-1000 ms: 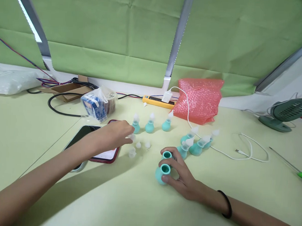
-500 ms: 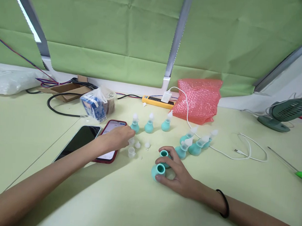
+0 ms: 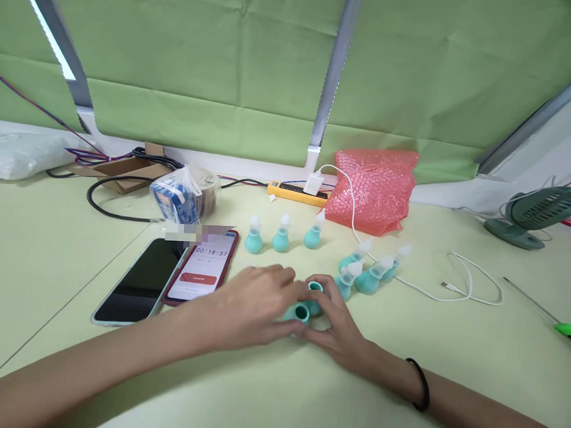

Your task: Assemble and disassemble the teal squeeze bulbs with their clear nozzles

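Observation:
Two open-mouthed teal squeeze bulbs stand together in front of me, the front bulb (image 3: pixel 301 314) and the rear bulb (image 3: pixel 315 287). My right hand (image 3: pixel 340 327) curls around them from the right, fingers closed on both. From the left, my left hand (image 3: pixel 257 304) meets them, its thumb and forefinger bent around the front bulb; its other fingers are curled and whatever may be under them is hidden. Behind stand several teal bulbs topped with clear collars and white tips, such as a left one (image 3: pixel 253 236) and a tilted one (image 3: pixel 368 277).
Two phones lie at left, a dark one (image 3: pixel 138 283) and a red-cased one (image 3: pixel 202 270) showing a timer. Further back are a bagged blue box (image 3: pixel 177 193), a yellow power strip (image 3: pixel 296 193) and pink bubble wrap (image 3: pixel 376 193). At right are a white cable (image 3: pixel 471 285), a screwdriver (image 3: pixel 537 307) and a fan (image 3: pixel 536 215).
My left hand has moved right and nearer, from the small white parts to the teal bulbs in my right hand. It now covers where those parts lay. My right hand stays in place.

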Available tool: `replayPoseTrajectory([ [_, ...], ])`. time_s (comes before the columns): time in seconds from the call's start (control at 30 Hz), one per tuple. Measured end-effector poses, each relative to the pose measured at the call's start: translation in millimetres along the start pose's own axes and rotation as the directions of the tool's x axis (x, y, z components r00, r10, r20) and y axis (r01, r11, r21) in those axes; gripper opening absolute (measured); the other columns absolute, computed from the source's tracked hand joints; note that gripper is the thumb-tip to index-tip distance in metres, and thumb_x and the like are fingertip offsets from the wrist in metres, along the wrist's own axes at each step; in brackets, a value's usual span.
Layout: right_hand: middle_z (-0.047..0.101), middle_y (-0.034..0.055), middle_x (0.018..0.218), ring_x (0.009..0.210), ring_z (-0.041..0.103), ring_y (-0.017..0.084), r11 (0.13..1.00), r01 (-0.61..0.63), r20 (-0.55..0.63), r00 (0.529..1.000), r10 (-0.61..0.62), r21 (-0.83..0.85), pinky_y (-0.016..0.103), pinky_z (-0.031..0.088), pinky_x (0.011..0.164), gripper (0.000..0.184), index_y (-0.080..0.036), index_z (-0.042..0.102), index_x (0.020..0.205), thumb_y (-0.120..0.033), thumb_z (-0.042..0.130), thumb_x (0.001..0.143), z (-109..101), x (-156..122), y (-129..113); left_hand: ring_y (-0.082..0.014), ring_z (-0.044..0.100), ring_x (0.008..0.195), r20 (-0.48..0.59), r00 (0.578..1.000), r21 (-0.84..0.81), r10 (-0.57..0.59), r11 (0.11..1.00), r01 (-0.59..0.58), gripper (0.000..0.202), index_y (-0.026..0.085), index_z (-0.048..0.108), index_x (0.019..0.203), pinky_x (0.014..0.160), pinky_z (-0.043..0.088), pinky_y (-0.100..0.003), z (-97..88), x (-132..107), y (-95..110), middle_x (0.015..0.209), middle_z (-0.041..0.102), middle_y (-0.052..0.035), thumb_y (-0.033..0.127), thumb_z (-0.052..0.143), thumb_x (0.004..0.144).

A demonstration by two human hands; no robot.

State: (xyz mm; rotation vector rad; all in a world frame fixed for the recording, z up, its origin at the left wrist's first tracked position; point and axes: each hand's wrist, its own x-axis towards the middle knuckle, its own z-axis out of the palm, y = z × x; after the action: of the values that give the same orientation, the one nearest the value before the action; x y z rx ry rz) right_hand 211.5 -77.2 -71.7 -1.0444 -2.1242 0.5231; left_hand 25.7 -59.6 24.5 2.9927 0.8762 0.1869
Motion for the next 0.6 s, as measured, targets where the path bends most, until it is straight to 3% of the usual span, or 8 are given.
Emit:
replayPoseTrajectory([
  [0.17,0.034,0.0091,0.103,0.103,0.038,0.024,0.997,0.083,-0.018,0.996,-0.083,-0.012,0.036,0.040,0.084,0.049,-0.019,0.043,0.102,-0.024,0.066,0.059,-0.9,2.2,-3.5,-0.0186,0.054,0.069,0.050,0.996,-0.065,0.067,0.996,-0.064,0.016,0.013,0.055,0.090,0.059,0.042,-0.028,20.5,3.3,11.0,0.077,0.057,-0.0041,0.023,0.045,0.083],
  [0.33,0.034,0.0125,0.108,0.108,0.034,0.027,0.992,0.117,0.036,0.992,-0.118,0.041,0.039,0.037,0.087,0.050,-0.015,0.039,0.108,-0.016,0.056,0.060,-11.6,-0.6,-14.0,-0.0148,0.054,0.067,-0.069,0.997,-0.281,0.046,0.958,-0.064,0.013,0.013,0.057,0.087,0.059,0.041,-0.023,28.3,4.8,5.9,0.077,0.058,-0.0038,0.019,0.052,0.076],
  [0.47,0.036,0.0119,0.109,0.107,0.038,0.024,0.989,0.138,0.079,0.987,-0.141,0.044,0.038,0.038,0.087,0.041,-0.017,0.039,0.109,-0.010,0.045,0.069,-18.8,-2.4,-17.4,-0.0107,0.054,0.064,-0.130,0.991,-0.488,0.009,0.870,-0.072,0.027,0.017,0.053,0.098,0.060,0.042,-0.020,21.1,5.5,2.3,0.078,0.060,-0.0001,0.012,0.053,0.071],
  [0.6,0.038,0.0112,0.107,0.099,0.044,0.021,0.988,0.142,0.063,0.988,-0.138,-0.063,0.035,0.042,0.081,0.037,-0.020,0.040,0.108,-0.007,0.041,0.074,-19.2,1.1,-15.0,-0.0087,0.052,0.058,-0.176,0.977,-0.600,-0.121,0.800,-0.009,0.025,0.017,0.052,0.093,0.057,0.044,-0.019,2.2,6.8,-7.8,0.073,0.058,0.0011,0.016,0.055,0.069],
])
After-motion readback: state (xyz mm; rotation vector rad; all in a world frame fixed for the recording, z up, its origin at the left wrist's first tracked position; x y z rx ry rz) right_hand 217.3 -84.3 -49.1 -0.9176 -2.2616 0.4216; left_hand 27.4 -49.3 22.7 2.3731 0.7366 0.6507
